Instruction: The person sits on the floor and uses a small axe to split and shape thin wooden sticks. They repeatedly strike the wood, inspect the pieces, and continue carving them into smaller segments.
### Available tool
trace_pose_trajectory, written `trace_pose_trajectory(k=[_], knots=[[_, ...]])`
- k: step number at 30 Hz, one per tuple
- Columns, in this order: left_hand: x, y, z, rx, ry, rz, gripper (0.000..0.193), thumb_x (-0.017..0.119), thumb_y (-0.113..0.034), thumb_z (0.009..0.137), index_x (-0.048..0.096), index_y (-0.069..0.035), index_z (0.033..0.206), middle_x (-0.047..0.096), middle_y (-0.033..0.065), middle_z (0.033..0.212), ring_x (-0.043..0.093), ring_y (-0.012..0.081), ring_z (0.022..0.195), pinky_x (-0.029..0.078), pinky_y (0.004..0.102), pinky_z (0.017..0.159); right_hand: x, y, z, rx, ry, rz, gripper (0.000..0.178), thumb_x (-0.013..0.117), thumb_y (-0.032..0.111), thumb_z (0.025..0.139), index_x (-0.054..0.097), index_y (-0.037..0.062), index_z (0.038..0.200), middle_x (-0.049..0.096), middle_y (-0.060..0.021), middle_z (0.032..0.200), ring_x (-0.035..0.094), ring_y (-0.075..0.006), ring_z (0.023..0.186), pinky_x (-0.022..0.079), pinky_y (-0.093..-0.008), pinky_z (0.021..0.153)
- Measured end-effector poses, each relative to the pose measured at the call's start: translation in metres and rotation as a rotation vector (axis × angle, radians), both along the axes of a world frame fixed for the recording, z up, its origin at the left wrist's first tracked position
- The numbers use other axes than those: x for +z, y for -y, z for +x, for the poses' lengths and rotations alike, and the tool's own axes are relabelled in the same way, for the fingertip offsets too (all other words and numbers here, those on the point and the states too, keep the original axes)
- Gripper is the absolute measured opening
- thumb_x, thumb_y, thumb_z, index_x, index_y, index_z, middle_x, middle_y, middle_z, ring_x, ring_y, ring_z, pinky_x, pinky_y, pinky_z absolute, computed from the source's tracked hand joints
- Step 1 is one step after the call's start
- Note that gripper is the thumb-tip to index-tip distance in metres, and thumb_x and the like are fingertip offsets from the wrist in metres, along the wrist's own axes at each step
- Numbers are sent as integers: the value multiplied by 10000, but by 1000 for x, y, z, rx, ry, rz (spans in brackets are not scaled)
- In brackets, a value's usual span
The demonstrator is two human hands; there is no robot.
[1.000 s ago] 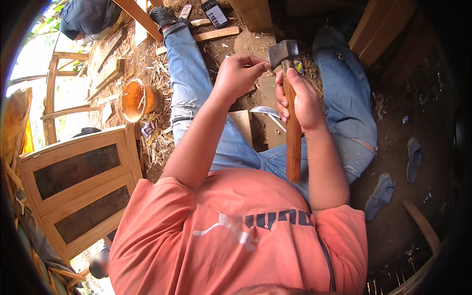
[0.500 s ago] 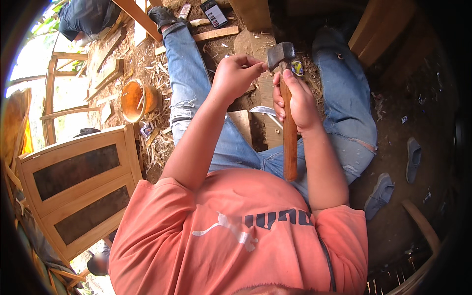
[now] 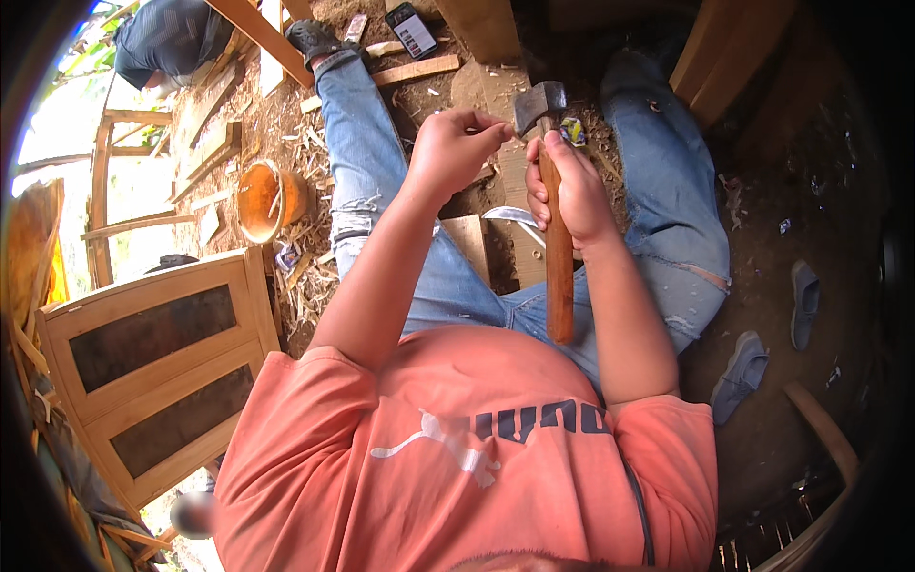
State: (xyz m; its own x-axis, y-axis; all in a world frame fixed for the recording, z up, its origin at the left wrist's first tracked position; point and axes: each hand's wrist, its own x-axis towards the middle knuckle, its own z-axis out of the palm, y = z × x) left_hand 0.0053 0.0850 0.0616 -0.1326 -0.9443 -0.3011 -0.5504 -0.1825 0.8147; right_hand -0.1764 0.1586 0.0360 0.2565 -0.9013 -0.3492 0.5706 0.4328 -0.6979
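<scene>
My right hand (image 3: 579,195) is closed round the wooden handle of a hammer (image 3: 560,286), high up near its dark metal head (image 3: 539,107). The handle's bare end points down toward my belly. Just left of the head, my left hand (image 3: 456,153) pinches with thumb and forefinger; whatever lies in the pinch is too small to name. Beneath both hands, between my legs, is a wooden plank (image 3: 515,176). A white curved piece (image 3: 513,215) rests there beside a short wooden block (image 3: 467,240).
An orange bucket (image 3: 250,202) stands left of my leg, among wood shavings. A panelled wooden frame (image 3: 172,329) leans at the left. Ahead lie a phone (image 3: 412,30) and wood strips (image 3: 416,70). Grey shoes (image 3: 740,377) sit at right. Another person (image 3: 172,43) bends over, far left.
The hammer has shifted very slightly left and down in view. Both hands keep nearly the same grip and place.
</scene>
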Motion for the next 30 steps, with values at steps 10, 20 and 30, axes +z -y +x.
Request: trace_pose_trajectory(k=[10,20,30], knots=[[-9,6,3,-21,-101,-4,279,847,-255,921,815,8,1010,739,23,777,623,66,694,517,266,643,3,4,-2,16,-59,-3,366,454,445,1154,561,109,1053,486,3,670,450,-96,463,391,-269,425],[0,11,-3,-15,-95,50,274,841,-254,920,820,1,1016,732,12,765,619,68,688,510,277,629,9,2,-6,-5,-13,-28,368,474,450,1148,556,104,1050,489,-4,668,448,-107,445,393,-286,417],[-18,12,9,-28,-116,45,258,810,-240,950,813,-10,1067,789,53,954,704,106,877,550,273,793,-1,3,-4,19,57,32,401,455,483,1143,551,106,1044,481,-7,668,449,-113,459,409,-283,433]])
